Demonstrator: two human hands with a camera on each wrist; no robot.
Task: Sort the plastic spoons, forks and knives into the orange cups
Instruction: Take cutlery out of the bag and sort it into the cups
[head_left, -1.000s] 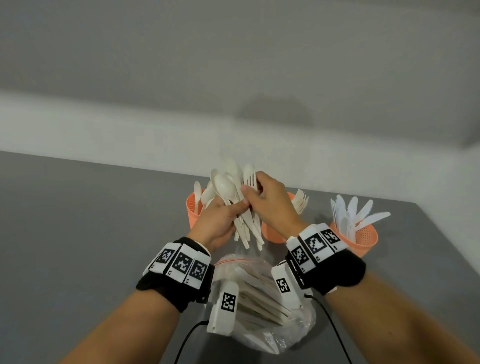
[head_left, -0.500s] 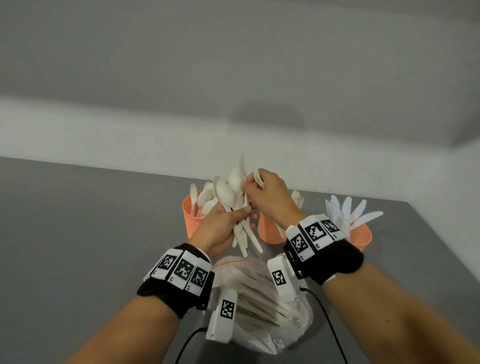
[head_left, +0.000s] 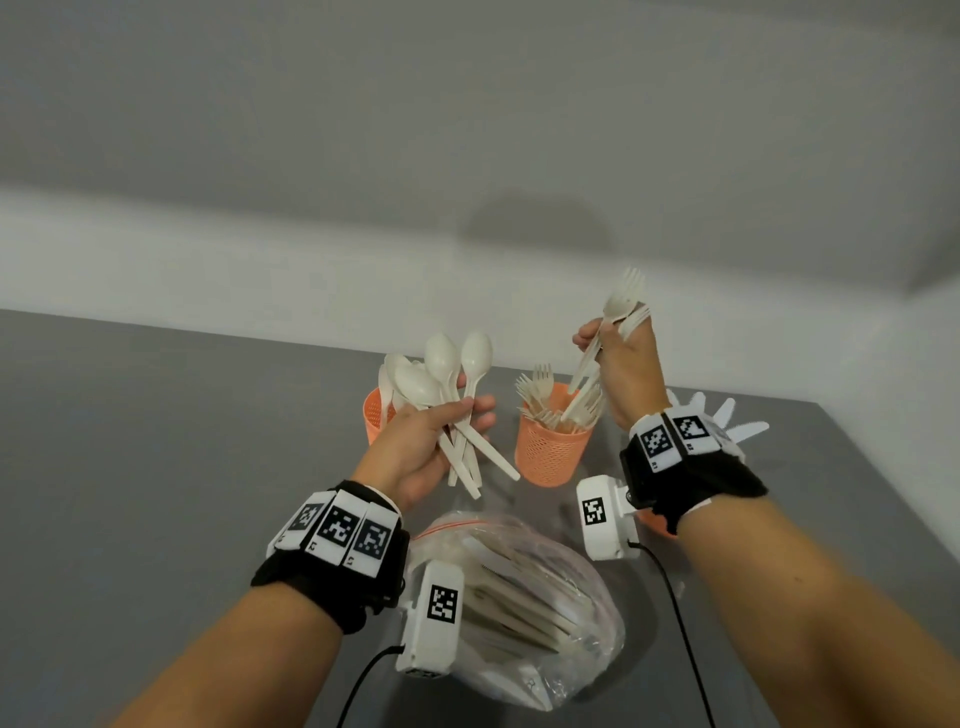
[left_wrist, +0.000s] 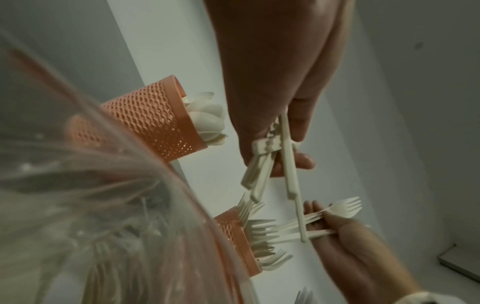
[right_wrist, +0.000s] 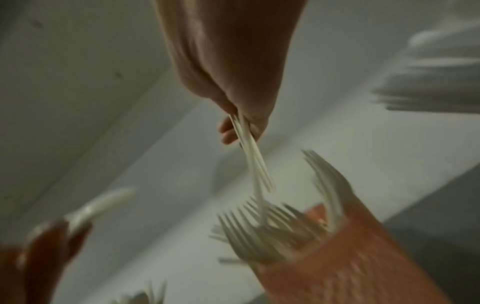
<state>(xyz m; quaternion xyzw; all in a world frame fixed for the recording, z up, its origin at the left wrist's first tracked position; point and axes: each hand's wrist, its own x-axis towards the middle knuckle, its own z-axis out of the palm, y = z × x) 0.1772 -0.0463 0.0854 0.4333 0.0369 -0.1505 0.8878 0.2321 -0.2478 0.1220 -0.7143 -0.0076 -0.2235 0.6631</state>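
Left hand (head_left: 421, 447) is gripping a bunch of spoons (head_left: 447, 384) while right hand (head_left: 623, 374) is pinching forks (head_left: 615, 322) above the middle cup (head_left: 550, 447).

A grey table (head_left: 156, 467) runs back to a pale wall (head_left: 467, 130). A clear plastic bag (head_left: 582, 613) with a red zip strip lies crumpled at the near edge, and a black cable (head_left: 685, 634) trails just beside it.
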